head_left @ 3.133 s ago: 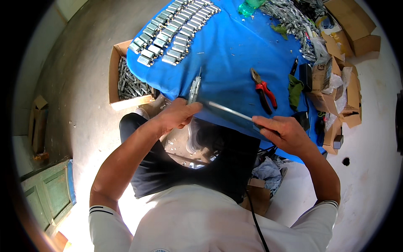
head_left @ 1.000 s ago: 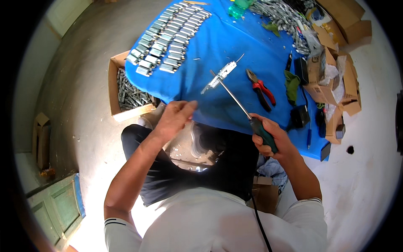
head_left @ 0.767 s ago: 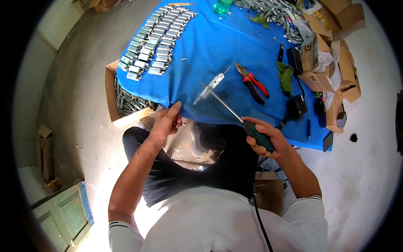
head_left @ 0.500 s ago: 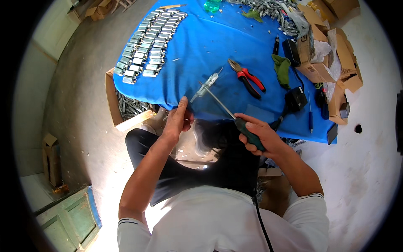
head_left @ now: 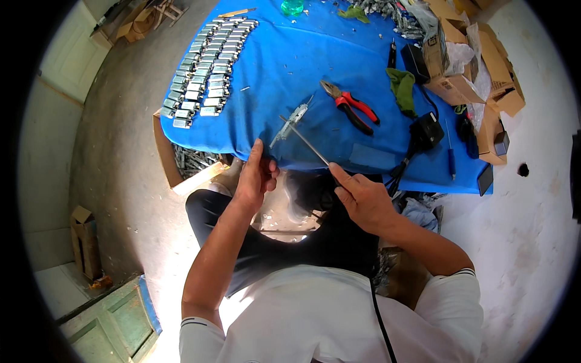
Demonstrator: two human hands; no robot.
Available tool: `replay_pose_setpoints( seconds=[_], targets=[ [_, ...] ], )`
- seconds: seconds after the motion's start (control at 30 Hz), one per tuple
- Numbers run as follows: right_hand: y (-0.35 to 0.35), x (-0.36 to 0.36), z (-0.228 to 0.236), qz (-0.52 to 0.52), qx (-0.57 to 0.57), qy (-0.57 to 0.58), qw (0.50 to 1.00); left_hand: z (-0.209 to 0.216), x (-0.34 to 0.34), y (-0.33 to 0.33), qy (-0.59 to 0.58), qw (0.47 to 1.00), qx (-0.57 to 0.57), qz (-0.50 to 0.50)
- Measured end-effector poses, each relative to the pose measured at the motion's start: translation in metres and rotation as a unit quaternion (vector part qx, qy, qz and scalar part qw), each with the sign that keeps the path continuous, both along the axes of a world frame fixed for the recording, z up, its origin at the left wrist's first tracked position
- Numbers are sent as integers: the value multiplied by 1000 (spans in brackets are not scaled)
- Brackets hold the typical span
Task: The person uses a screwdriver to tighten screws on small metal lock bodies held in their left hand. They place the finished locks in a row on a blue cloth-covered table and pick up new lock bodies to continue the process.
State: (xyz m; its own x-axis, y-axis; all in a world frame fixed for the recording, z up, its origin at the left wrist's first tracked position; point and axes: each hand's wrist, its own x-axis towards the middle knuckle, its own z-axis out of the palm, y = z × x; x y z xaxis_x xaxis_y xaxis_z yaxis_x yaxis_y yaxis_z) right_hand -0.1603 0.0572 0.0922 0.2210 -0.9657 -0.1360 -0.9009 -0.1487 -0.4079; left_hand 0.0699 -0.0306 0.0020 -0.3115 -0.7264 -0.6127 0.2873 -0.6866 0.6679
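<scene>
A slim, pale metal part [head_left: 292,123] with thin ends lies aslant on the blue cloth near the table's front edge. In my right hand [head_left: 368,202] is a screwdriver [head_left: 310,146]; its handle is mostly covered by my fingers. The shaft runs up and left, and its tip is at the middle of the metal part. Just below the part's near end is my left hand [head_left: 255,178], thumb stretched out and the other fingers loosely bent, with nothing visible in it. Pliers [head_left: 351,107] with red and black handles lie right of the part.
Rows of small metal pieces [head_left: 209,66] cover the table's left side. A box of metal parts [head_left: 193,164] stands below that corner. On the right are a green cloth [head_left: 402,92], a black adapter [head_left: 427,132], a blue-handled screwdriver [head_left: 451,158] and torn cardboard boxes [head_left: 451,88].
My right hand has turned over the screwdriver handle, now hiding it, while the tip stays at the metal part. My left hand stays by the part's near end. The whole view has shifted slightly.
</scene>
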Motion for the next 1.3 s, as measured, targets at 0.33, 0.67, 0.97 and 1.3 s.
replay_pose_setpoints(
  seconds=[0.33, 0.67, 0.97, 1.3],
  targets=[
    [-16, -20, 28, -112, 147, -289, 940, 16, 3, 10, -134, 982, -136, -2],
    [-15, -14, 54, -32, 106, -201, 973, 11, -1, 7, -73, 993, -97, 10],
    [-13, -3, 56, -16, 87, -168, 982, 1, -12, 7, -98, 991, -89, 12],
    [-11, -7, 38, 37, 7, -161, 986, -8, -8, 4, 28, 996, -40, 79]
  ],
)
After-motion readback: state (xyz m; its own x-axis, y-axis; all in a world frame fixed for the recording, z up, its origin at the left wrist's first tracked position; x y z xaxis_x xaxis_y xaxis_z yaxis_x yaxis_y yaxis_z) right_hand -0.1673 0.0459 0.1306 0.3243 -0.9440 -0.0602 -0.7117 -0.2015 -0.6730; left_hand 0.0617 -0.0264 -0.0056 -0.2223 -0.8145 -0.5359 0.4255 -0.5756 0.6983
